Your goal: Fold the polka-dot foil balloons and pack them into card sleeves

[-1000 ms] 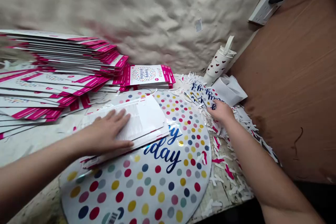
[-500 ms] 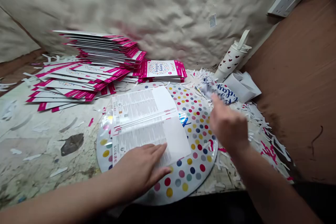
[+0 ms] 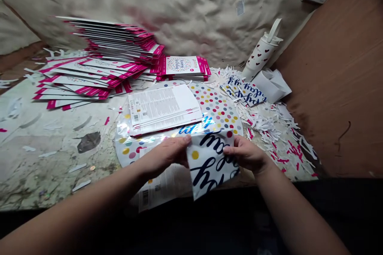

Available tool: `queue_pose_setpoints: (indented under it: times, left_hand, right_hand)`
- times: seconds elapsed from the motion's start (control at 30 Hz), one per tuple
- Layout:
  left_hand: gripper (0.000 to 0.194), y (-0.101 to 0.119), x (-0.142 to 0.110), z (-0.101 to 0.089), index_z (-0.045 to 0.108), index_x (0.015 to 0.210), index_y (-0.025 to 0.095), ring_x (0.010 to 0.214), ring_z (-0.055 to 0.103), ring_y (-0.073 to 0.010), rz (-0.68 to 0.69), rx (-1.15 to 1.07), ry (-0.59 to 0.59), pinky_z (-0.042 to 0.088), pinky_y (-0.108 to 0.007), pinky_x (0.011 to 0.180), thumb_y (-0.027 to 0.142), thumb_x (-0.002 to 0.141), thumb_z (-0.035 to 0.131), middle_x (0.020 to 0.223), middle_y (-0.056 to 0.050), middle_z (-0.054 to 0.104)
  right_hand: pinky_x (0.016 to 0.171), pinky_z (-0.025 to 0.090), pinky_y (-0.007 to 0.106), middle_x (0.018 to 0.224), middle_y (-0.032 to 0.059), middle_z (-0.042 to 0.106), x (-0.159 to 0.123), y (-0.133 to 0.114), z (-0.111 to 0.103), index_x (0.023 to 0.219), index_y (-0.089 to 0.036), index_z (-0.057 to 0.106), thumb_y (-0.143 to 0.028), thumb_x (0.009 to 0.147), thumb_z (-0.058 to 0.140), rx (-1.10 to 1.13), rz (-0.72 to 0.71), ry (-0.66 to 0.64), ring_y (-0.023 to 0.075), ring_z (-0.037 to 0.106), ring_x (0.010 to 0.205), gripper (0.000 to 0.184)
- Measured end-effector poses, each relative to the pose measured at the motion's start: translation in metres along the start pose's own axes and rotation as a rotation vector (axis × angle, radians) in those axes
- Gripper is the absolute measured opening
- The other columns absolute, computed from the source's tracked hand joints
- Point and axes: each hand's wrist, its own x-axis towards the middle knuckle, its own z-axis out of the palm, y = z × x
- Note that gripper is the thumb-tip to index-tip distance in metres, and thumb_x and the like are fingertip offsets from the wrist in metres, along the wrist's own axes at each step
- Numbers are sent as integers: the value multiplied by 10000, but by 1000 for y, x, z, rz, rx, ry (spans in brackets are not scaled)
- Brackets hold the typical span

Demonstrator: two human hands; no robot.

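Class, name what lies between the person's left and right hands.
In the head view, the left hand and right hand hold between them a white foil balloon with navy script.

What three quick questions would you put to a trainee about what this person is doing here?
1. What do the left hand and right hand hold between them?
2. True or false: the printed leaflet lies on the round polka-dot foil balloon.
3. What pattern covers the white tumbler? A) hearts B) stars C) stripes

Key:
1. A foil sheet with navy script lettering
2. True
3. A
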Motion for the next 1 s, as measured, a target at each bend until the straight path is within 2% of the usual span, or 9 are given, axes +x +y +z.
queue_pose_setpoints:
  times: [0.1,0.2,0.33,0.47,0.53,0.73,0.87,0.93,1.0]
  left_hand:
    - [325,-4,6,-6,666,978,203,904,594,-244,236,615,130,452,-358,814,411,839,458,994,-87,667]
    - [311,-7,16,-4,638,1031,203,972,561,-241,392,1127,-21,416,-360,864,176,807,424,1059,-90,637]
    - [298,-8,38,11,611,972,167,901,523,-243,545,1437,-196,417,-357,800,114,747,423,984,-117,584]
    - [162,-8,57,14,570,860,166,880,473,-250,684,1516,-253,374,-384,816,234,747,475,940,-111,550]
    - [141,-7,60,12,542,842,166,886,465,-240,752,1492,-263,345,-382,843,220,756,444,916,-102,557]
    - [142,-3,55,12,517,801,177,780,467,-208,838,1497,-298,294,-394,834,251,795,396,772,-67,568]
    - [118,-3,53,13,511,768,179,778,452,-205,856,1546,-286,293,-384,793,256,787,424,778,-61,555]
    - [95,-1,53,11,502,779,177,794,450,-205,824,1550,-255,292,-382,797,241,783,432,795,-55,553]
    - [84,1,52,10,494,781,174,814,449,-205,788,1548,-227,290,-379,807,221,788,425,820,-55,553]
  right_hand:
    - [693,545,330,782,51,712,-9,16,-22,912,-152,657,-360,630,738,49,65,294,194,673,716,359]
    - [631,547,323,762,36,712,-17,26,-38,913,-173,650,-349,613,753,37,59,509,195,668,671,362]
    - [691,542,352,768,43,711,-20,30,-37,884,-169,647,-368,605,759,39,41,552,209,668,706,361]
    - [698,535,352,815,61,711,-25,34,-20,899,-155,649,-412,621,743,-46,-7,668,220,661,742,390]
    - [691,530,343,840,70,709,-30,33,-13,913,-148,652,-407,639,733,-58,-17,652,219,656,755,385]
    - [649,506,302,762,50,700,-25,17,-4,842,-123,657,-337,621,753,55,175,300,181,642,682,322]
    - [622,496,264,736,27,681,-7,2,-3,839,-129,637,-311,589,771,69,176,212,152,629,668,337]
    - [555,475,219,722,10,667,-3,-7,-4,860,-148,619,-306,602,762,76,141,249,121,613,628,334]
    - [482,434,182,649,-16,638,-1,-15,-3,834,-153,598,-288,582,769,65,100,377,88,575,542,333]
